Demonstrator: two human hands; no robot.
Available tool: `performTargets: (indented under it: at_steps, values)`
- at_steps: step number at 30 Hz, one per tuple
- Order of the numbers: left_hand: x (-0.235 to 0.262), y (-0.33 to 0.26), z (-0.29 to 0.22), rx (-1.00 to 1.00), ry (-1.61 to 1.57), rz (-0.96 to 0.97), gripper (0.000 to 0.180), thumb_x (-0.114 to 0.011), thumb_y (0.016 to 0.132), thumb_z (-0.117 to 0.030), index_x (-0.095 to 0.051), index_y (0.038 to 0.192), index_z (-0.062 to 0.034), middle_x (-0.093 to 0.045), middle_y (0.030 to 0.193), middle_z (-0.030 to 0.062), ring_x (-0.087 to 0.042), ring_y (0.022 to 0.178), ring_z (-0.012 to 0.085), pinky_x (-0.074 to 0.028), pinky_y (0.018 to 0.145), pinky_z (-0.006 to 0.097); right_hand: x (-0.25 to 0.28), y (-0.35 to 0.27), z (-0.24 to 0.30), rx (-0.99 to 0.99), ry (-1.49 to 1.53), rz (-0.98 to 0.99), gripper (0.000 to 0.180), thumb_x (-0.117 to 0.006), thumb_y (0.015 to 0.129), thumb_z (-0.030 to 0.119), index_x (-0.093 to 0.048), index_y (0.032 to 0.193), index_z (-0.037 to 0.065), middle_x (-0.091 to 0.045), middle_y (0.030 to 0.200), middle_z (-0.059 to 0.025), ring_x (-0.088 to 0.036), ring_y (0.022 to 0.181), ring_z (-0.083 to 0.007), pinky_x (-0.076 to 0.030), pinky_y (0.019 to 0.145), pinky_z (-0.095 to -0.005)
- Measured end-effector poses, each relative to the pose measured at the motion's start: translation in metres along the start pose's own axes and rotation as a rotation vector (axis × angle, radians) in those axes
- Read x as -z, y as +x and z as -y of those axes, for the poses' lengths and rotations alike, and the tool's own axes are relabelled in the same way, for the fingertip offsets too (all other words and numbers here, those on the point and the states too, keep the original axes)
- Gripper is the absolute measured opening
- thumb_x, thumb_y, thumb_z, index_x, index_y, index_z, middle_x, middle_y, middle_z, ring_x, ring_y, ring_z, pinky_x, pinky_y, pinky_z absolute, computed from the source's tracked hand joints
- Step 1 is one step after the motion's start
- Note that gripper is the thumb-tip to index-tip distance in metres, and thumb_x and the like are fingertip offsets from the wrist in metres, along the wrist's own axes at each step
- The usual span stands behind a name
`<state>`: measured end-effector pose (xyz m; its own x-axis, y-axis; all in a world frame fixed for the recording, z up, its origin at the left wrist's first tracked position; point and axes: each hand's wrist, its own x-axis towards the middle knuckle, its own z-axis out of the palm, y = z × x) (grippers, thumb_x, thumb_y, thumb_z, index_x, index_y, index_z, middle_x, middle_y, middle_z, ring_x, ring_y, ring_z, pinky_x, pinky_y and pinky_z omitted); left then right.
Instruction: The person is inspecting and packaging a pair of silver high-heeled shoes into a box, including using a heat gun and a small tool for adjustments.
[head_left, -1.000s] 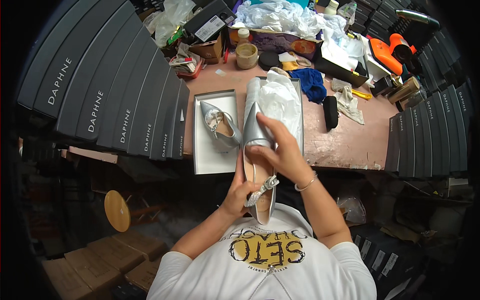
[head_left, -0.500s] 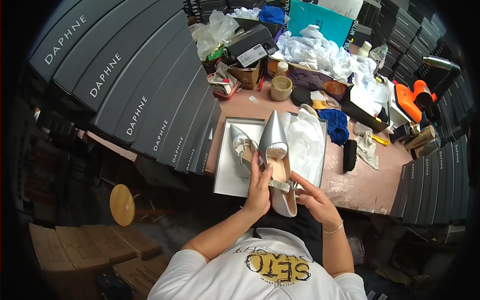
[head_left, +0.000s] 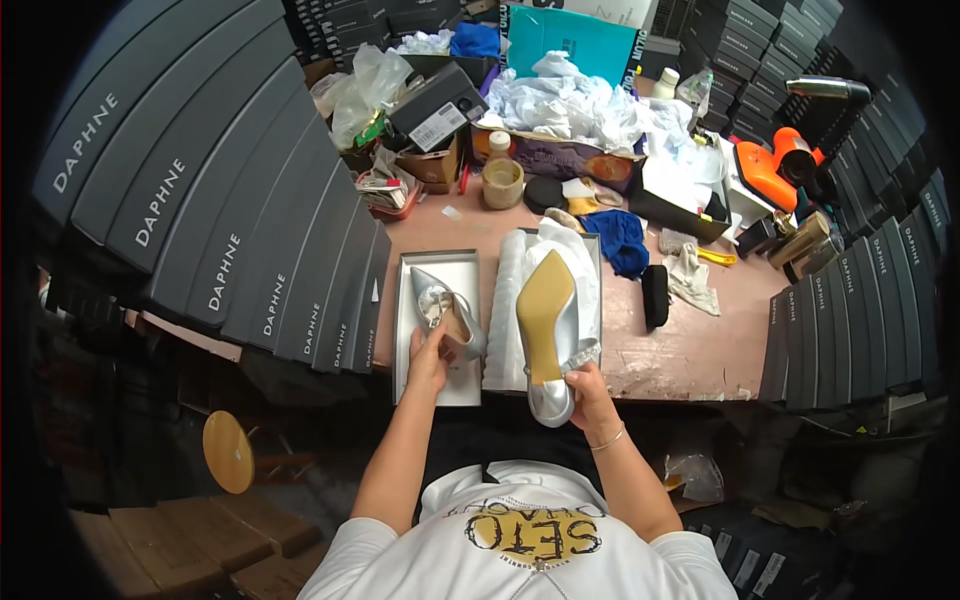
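My right hand (head_left: 592, 396) grips one silver pointed shoe (head_left: 546, 320) near its heel end and glittery strap. Its tan sole faces up, and it is over a box part lined with white tissue paper (head_left: 505, 300). A second silver pointed shoe (head_left: 462, 332), with crumpled stuffing in its toe, is over the white-lined box part (head_left: 420, 385) on the left. My left hand (head_left: 430, 362) is closed on this shoe, its fingers at the shoe's opening; the fingertips are partly hidden.
Stacked dark shoeboxes (head_left: 170, 190) rise at the left, and more dark boxes (head_left: 850, 310) stand at the right. Behind are a jar (head_left: 502, 186), crumpled paper (head_left: 570, 105), a blue cloth (head_left: 615, 242) and a black brush-like block (head_left: 655, 297). A round stool (head_left: 228, 452) stands below left.
The right-hand shoe has turned over, from its open top showing to sole up. My left hand has left it and moved left onto the second shoe. The view has shifted.
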<state>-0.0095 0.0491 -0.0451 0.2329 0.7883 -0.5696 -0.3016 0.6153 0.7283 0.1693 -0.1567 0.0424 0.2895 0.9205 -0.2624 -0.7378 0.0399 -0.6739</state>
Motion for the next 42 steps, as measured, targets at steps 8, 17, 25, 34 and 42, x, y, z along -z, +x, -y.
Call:
performTargets:
  at_steps: [8, 17, 25, 34, 42]
  values:
    - [0.021, -0.095, -0.044, 0.260, -0.149, 0.740, 0.036, -0.057, 0.091, -0.031, -0.057, 0.110, -0.0008, -0.062, 0.092, 0.0135, -0.062, 0.075, 0.0211, -0.054, 0.068, 0.035, 0.026, -0.038, 0.010, -0.033, 0.064, 0.257, 0.075, -0.076, 0.065, 0.022, -0.048, 0.129, -0.004, -0.063, 0.114, -0.0170, -0.063, 0.105, -0.0277, -0.048, 0.095, -0.0405]
    - [-0.010, -0.145, 0.031, 0.940, -0.622, 1.358, 0.051, -0.057, 0.086, -0.049, -0.057, 0.099, 0.0011, -0.058, 0.080, 0.0159, -0.058, 0.068, 0.0277, -0.046, 0.062, 0.039, 0.037, -0.070, -0.029, -0.204, 0.141, 0.326, 0.066, -0.076, 0.060, 0.015, -0.057, 0.119, -0.006, -0.066, 0.110, -0.0143, -0.064, 0.101, -0.0231, -0.047, 0.095, -0.0335]
    - [-0.020, -0.127, 0.038, 0.916, -0.797, 1.197, 0.038, -0.054, 0.092, -0.038, -0.055, 0.109, -0.0040, -0.056, 0.087, 0.0112, -0.059, 0.074, 0.0236, -0.048, 0.064, 0.036, -0.007, -0.049, -0.003, -0.228, 0.164, 0.275, 0.086, -0.079, 0.064, 0.033, -0.044, 0.133, -0.003, -0.058, 0.123, -0.0180, -0.060, 0.112, -0.0257, -0.047, 0.099, -0.0370]
    - [-0.019, -0.129, 0.037, 0.909, -0.846, 1.100, 0.033, -0.053, 0.094, -0.034, -0.054, 0.107, -0.0036, -0.054, 0.087, 0.0112, -0.058, 0.074, 0.0239, -0.049, 0.063, 0.035, -0.006, -0.045, -0.004, -0.231, 0.191, 0.285, 0.085, -0.076, 0.067, 0.031, -0.040, 0.136, -0.004, -0.055, 0.127, -0.0217, -0.060, 0.112, -0.0275, -0.048, 0.099, -0.0382]
    - [-0.008, -0.101, 0.007, 0.723, -0.462, 0.944, 0.041, -0.057, 0.090, -0.034, -0.055, 0.113, -0.0007, -0.060, 0.091, 0.0125, -0.061, 0.072, 0.0284, -0.052, 0.062, 0.041, 0.023, -0.055, 0.026, -0.004, -0.183, 0.067, 0.070, -0.074, 0.067, 0.023, -0.047, 0.125, -0.004, -0.060, 0.111, -0.0105, -0.060, 0.096, -0.0166, -0.049, 0.083, -0.0293]
